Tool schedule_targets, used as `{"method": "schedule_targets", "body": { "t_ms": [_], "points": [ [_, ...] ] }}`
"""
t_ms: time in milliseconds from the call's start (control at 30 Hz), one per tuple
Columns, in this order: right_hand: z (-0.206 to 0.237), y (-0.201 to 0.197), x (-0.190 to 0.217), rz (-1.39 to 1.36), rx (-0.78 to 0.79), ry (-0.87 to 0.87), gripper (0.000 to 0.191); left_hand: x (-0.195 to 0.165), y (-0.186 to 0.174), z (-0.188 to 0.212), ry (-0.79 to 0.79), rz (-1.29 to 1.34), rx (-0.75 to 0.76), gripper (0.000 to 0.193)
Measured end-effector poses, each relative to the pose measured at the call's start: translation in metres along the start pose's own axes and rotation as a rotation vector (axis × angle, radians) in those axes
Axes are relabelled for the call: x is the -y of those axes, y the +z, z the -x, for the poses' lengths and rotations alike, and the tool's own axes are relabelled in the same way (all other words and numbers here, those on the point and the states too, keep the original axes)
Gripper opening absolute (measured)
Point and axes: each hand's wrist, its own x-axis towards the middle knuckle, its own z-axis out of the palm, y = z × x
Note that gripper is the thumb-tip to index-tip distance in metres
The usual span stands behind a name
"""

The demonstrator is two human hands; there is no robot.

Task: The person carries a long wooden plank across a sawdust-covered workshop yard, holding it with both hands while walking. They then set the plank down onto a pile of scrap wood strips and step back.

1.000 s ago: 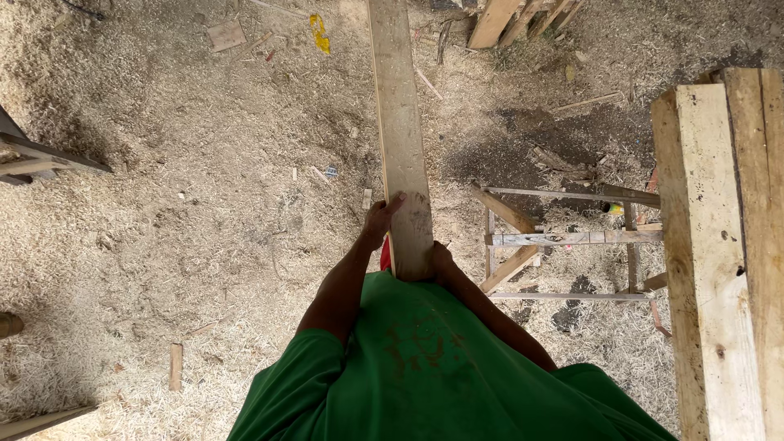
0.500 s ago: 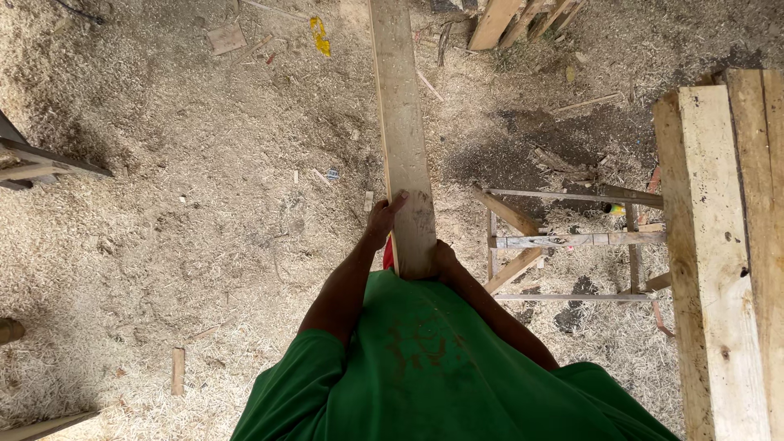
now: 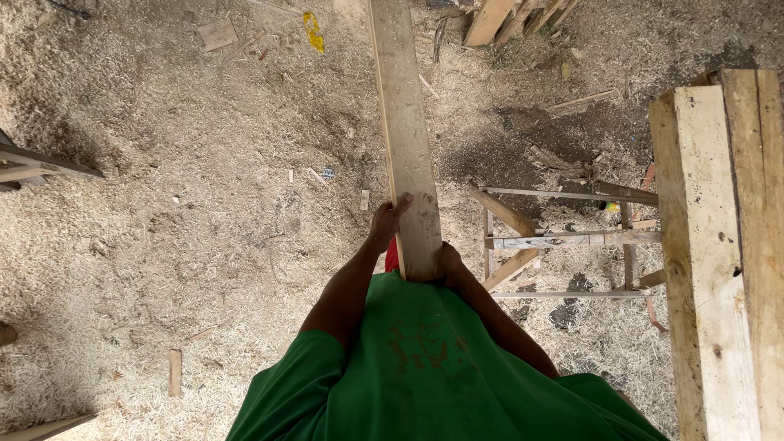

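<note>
- Left hand grips the long pale wooden plank at its nine o'clock edge, fingers wrapped on.
- Right hand clasps its near end.
- Since a second ago, nothing has shifted; the plank is held steady over the sawdust-covered ground.

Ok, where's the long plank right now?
In the head view the long plank runs up the centre over the sawdust floor, near end held between left hand and right hand, left of the wooden trestle.
</note>
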Motion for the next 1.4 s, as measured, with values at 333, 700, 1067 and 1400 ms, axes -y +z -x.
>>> {"method": "schedule_targets", "body": {
  "t_ms": [333, 700, 1067, 1400],
  "points": [
    [-0.013, 0.001, 0.015, 0.037, 0.046, -0.019, 0.053, -0.008, -0.003, -0.012, 0.001, -0.003, 0.002, 0.084],
    [-0.021, -0.002, 0.03, 0.066, 0.096, -0.042, 0.048, -0.02, -0.001, -0.024, -0.028, -0.084, -0.038, 0.078],
    [-0.029, 0.002, 0.043, 0.079, 0.111, -0.051, 0.045, -0.028, -0.007, -0.037, -0.017, -0.075, -0.046, 0.073],
    [-0.03, 0.002, 0.047, 0.029, 0.106, -0.04, 0.044, -0.03, -0.006, -0.036, -0.017, -0.077, -0.001, 0.074]
  ]
}}
